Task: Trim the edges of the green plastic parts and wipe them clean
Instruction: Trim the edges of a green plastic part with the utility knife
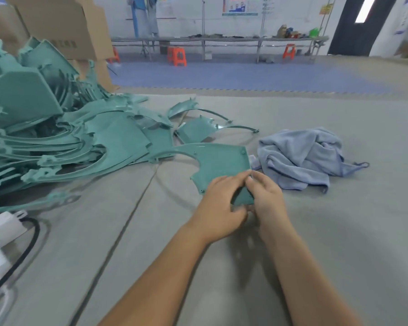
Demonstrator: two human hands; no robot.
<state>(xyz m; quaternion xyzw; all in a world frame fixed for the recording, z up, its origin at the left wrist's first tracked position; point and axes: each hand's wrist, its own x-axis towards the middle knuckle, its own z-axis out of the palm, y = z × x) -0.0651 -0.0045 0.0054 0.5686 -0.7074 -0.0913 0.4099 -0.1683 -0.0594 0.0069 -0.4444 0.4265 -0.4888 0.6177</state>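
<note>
My left hand (218, 203) and right hand (265, 198) both pinch the near corner of a green plastic panel (218, 161) lying on the grey table (339, 231), probably steadying its edge for trimming; the blue cloth (302, 156) waits just beside.

A grey counter (339, 231) carries a heap of green plastic parts (57, 137) at its left edge, a crumpled blue cloth (302, 156) mid-counter, and a black cable (21, 260) at the near-left corner.
</note>
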